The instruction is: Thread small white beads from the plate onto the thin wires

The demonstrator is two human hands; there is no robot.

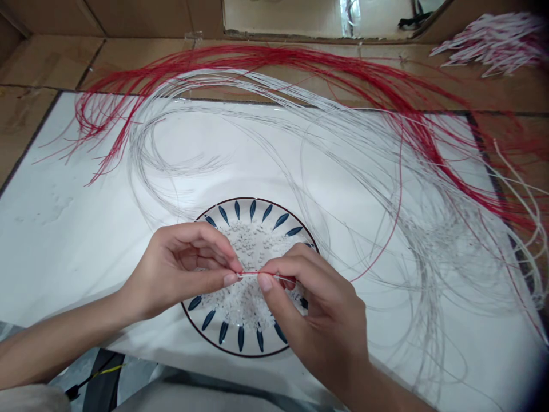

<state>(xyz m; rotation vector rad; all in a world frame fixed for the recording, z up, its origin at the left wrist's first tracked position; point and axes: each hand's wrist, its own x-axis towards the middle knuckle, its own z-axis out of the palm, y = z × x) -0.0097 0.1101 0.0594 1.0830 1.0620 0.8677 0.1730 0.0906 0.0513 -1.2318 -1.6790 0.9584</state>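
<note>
Two bare hands were half-curled, the left hand (184, 269) and right hand (317, 309) both pinching one thin red wire (253, 273) between thumb and fingers, over one round white ceramic plate (231, 350) heaped with white granules (249, 246). Many long red wires (257, 57) and white wires (343, 143) lay beyond.

bright, even overhead light washes the white sheet (94, 240) with mild glare (shadows stay soft beneath the left hand (184, 269) and right hand (321, 309)), while the wire bundle (489, 43) blurs and the right corners darken.
</note>
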